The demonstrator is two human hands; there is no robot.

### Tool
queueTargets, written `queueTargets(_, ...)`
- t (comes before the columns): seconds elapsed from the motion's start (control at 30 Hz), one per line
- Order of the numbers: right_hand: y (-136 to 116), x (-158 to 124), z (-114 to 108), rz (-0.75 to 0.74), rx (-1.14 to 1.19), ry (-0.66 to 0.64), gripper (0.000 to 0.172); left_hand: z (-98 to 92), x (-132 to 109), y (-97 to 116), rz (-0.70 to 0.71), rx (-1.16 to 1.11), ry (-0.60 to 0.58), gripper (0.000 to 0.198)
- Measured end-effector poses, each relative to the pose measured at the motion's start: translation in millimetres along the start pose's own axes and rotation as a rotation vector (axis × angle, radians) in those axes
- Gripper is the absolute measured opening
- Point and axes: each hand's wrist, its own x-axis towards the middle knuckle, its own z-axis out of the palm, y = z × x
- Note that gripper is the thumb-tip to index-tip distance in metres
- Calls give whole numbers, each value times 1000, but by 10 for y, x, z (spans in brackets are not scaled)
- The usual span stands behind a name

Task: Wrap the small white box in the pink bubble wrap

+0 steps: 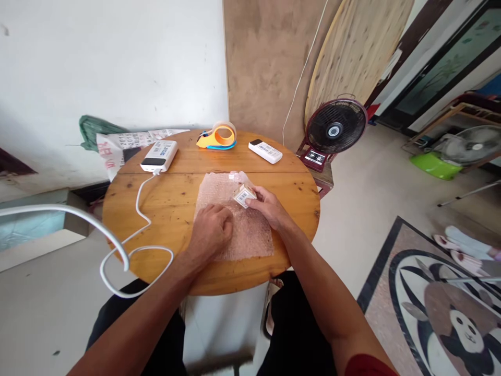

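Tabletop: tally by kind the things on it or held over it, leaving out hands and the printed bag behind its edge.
Power banks: 2
Tape dispenser, with roll: 1
Bubble wrap: 1
Box, in the right hand: 1
White cable, hanging partly off the edge: 1
Total: 6

A white wall [117, 57] rises above pale, perhaps tiled, floor [352, 188].
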Motion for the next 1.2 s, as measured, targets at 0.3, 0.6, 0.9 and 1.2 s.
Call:
queueTargets(0.3,23,-38,-31,-85,-119,-142,47,15,26,-113,-304,-654,86,42)
queueTargets(0.6,-32,-68,-19,-109,-253,-201,49,30,74,-164,-407,-904,138,53)
queueTargets(0.9,24,-88,26,-132,-348,-183,49,23,55,-167,-357,-890,85,61)
queueTargets(1.2,68,-120,45,-215,-605,-156,52,47,59,-161,-318,-921,66,61)
